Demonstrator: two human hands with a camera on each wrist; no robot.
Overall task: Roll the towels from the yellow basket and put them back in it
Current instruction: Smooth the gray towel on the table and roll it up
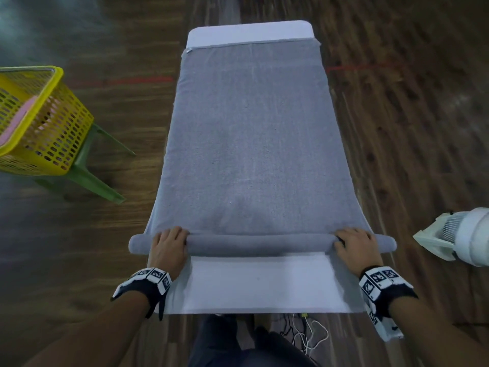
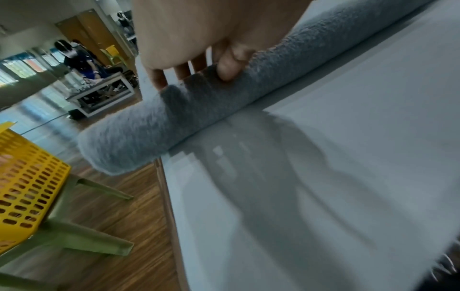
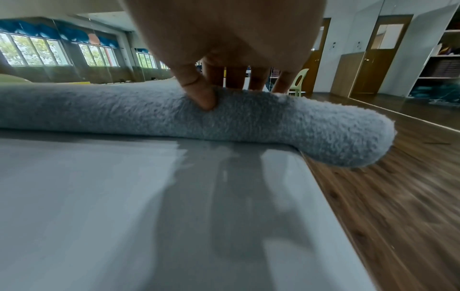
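A long grey towel (image 1: 251,133) lies spread along a narrow white table (image 1: 262,284). Its near end is wound into a thin roll (image 1: 259,243) that overhangs both table sides. My left hand (image 1: 169,245) grips the roll near its left end (image 2: 124,145), fingers over the top and thumb (image 2: 227,67) on the near side. My right hand (image 1: 356,246) grips it near the right end (image 3: 348,141), thumb (image 3: 201,92) pressed into the near face. The yellow basket (image 1: 39,123) stands to the left with a pink towel (image 1: 18,120) inside.
The basket rests on a green plastic stool (image 1: 87,176) on the wooden floor. A white fan (image 1: 465,237) stands close to the table's right side. Cables (image 1: 309,332) lie on the floor by my legs. People sit far off in the left wrist view.
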